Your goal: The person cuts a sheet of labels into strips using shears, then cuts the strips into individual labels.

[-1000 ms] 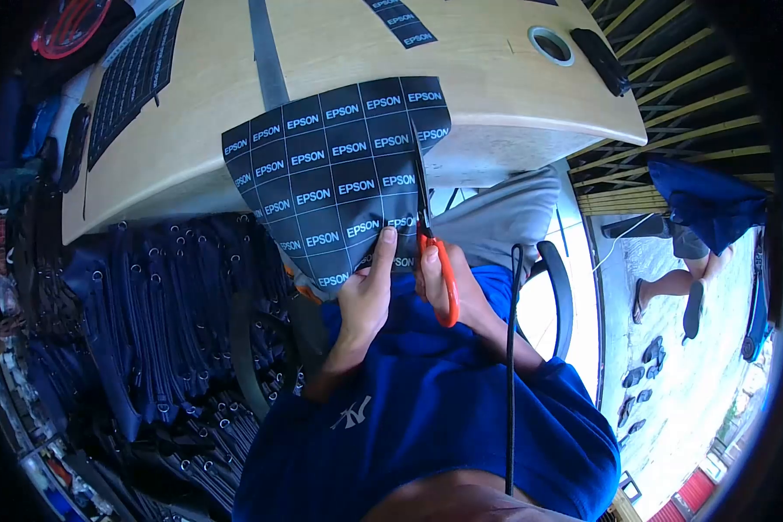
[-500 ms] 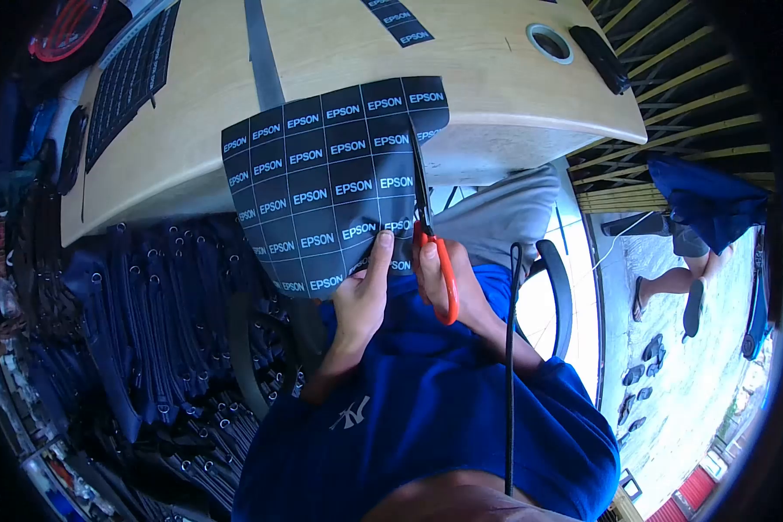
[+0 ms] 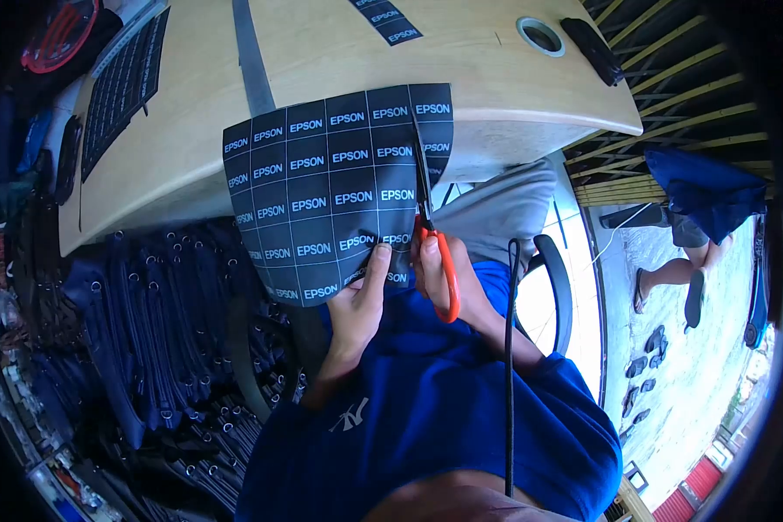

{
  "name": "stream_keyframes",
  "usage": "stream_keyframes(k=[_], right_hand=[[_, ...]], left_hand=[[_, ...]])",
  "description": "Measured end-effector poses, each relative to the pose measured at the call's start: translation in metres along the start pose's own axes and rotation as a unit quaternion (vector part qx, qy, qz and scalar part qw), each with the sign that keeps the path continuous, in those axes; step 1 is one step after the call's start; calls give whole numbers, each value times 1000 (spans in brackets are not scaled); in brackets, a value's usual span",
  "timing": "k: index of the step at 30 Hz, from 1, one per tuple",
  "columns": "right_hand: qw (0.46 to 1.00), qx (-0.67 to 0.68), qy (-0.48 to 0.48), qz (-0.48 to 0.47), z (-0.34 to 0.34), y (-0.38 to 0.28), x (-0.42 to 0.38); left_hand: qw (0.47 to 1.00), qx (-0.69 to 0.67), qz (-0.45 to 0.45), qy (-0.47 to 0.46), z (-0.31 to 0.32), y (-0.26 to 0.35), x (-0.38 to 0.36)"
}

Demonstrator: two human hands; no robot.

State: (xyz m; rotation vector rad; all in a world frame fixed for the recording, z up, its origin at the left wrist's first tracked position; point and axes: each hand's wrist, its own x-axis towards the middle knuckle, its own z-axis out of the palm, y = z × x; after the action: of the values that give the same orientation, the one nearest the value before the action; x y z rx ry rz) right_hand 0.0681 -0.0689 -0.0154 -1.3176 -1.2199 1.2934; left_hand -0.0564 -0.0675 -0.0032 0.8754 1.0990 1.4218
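Note:
A black sheet (image 3: 309,183) printed with rows of white "EPSON" labels and grid lines is held in front of me, its top overlapping the table edge. My left hand (image 3: 357,309) pinches its lower edge, thumb on top and fingers hidden behind. In my right hand (image 3: 457,278) is a pair of scissors (image 3: 449,283) with orange-red handles, fingers wrapped round them. The dark blades point up along a grid line near the sheet's right side. A strip of labels right of the blades hangs partly separated, joined at the top.
On the wooden table (image 3: 322,52) lie a label strip (image 3: 390,22), a grey band (image 3: 252,65), another label sheet (image 3: 126,91) and a dark pouch (image 3: 592,50) beside a round grommet (image 3: 540,36). Navy straps (image 3: 161,322) hang at left. Another person's legs (image 3: 674,274) show at right.
The right strip of the sheet now hangs straighter and shows more below the blades. The sheet sits slightly lower, and both hands keep their grip.

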Motion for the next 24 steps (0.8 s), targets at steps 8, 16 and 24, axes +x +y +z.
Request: stream_keyframes(k=[8,16,24], right_hand=[[998,7,36,45,2,4,-2],[995,-58,71,-38,1,-8,0],[989,-63,124,-54,0,-10,2]], left_hand=[[1000,7,29,4,5,2,0],[999,21,11,-22,1,-6,-13],[996,66,33,-53,5,-2,-18]])
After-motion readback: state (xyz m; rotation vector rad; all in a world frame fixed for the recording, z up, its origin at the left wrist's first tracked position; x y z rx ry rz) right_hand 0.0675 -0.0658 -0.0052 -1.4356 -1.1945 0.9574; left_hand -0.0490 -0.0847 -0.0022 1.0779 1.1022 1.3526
